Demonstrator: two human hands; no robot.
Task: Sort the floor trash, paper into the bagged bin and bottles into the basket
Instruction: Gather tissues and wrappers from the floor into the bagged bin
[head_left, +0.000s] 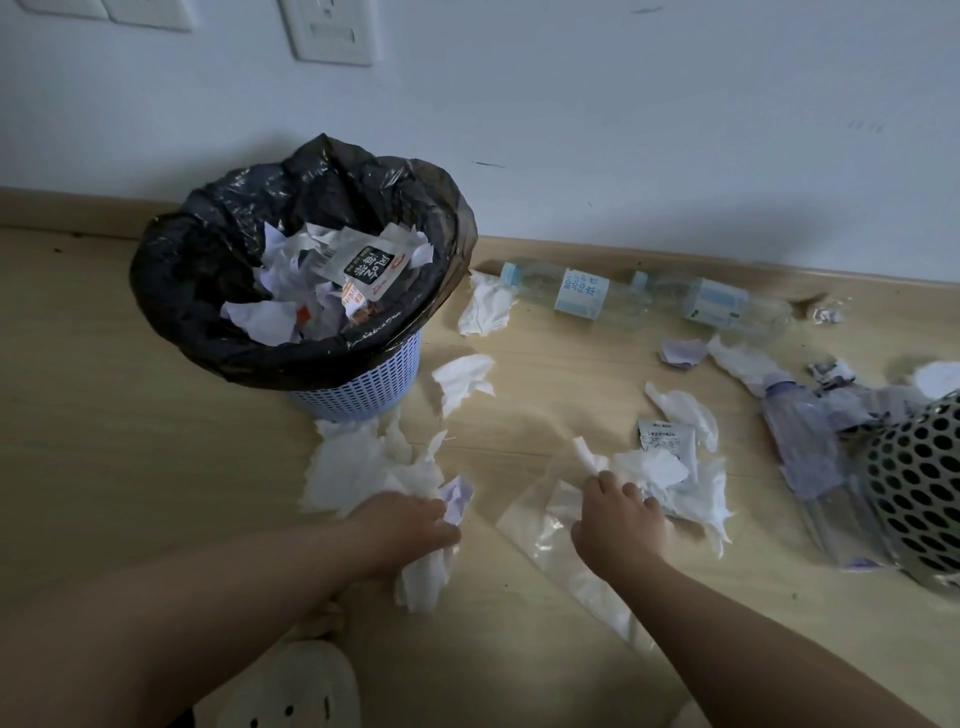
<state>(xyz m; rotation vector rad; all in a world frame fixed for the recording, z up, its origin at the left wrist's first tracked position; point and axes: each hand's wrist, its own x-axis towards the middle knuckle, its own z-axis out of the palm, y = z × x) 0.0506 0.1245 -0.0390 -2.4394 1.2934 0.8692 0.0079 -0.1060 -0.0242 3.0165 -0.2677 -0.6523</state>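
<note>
Through the head camera, our left hand (410, 525) closes round a crumpled tissue (421, 577) and our right hand (621, 525) curls its fingers into a paper heap (654, 467). Both are low on the floor, we judge to gather paper for the bagged bin (171, 291), which stands just beyond, part full. A bottle (571, 291) and a second bottle (717, 306) lie along the wall, a third bottle (802, 441) against the basket (924, 483), itself cut off at the right edge. Paper hides our fingertips, so we cannot tell how firm either hold is.
</note>
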